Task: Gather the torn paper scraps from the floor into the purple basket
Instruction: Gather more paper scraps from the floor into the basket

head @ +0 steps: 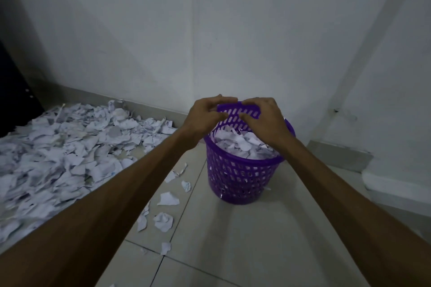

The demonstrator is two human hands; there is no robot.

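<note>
Above the scrap-filled purple basket (235,175), left hand (205,114) and right hand (263,116) grip a purple slotted panel (238,113); loose scraps (60,158) heap leftward.

We can read no text, label, brand or number anywhere; the torn paper scraps (70,147) on the floor carry faint bluish and dark marks that may be print or handwriting, but they are too small and blurred for us to make out
</note>
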